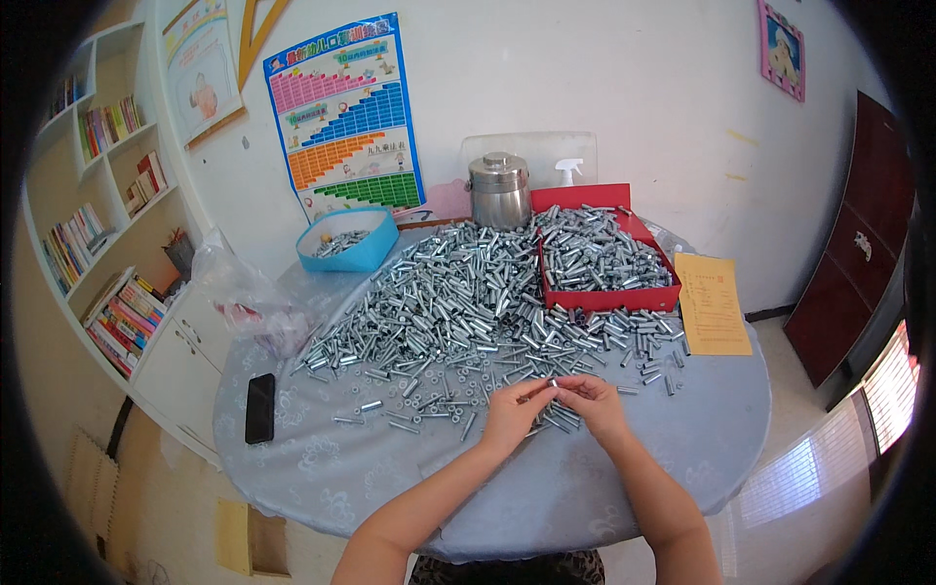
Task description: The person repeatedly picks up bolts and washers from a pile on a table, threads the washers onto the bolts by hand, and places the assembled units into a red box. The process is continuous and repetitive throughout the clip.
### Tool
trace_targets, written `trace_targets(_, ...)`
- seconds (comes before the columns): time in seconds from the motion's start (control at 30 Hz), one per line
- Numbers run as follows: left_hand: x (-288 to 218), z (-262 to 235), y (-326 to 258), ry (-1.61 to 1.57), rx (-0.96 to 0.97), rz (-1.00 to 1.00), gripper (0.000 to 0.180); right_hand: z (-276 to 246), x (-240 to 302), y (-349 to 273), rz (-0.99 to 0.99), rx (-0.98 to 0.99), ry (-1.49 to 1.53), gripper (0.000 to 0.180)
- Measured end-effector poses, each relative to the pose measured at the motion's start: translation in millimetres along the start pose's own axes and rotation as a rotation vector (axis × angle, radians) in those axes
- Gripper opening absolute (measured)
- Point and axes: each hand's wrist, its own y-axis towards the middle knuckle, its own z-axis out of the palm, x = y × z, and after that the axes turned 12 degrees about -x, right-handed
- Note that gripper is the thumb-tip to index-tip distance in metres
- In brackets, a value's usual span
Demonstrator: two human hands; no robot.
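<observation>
My left hand and my right hand meet at the front edge of a big heap of silvery metal tubes. Fingertips of both hands are closed around a small shiny metal piece; most of it is hidden, so its exact kind does not show. Just left of my left hand lie loose metal rods or tubes and small ring-shaped washers. Behind my hands, a red box is filled with more of the tubes.
A blue fabric bin holding metal parts, a steel canister and a white spray bottle stand at the back. A black phone and plastic bag lie left on the grey tablecloth; a yellow paper lies right.
</observation>
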Motion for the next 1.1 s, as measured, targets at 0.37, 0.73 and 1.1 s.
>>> trace_targets(0.37, 5.3, -65.5, 13.9, -0.328, -0.016, -0.269, 0.02, 4.2, 2.2, -5.9, -0.551, 0.268, -0.817, 0.017)
trace_targets(0.73, 5.9, -90.5, 1.2, -0.411, 0.133, -0.315, 0.024, 24.1, -3.2, -14.1, -0.922, 0.477, -1.161, 0.014)
trace_targets(1.1, 29.0, -94.3, 1.7, -0.035, -0.004, 0.05, 0.021, 34.0, 1.2, -4.1, -0.077, -0.128, -0.113, 0.02)
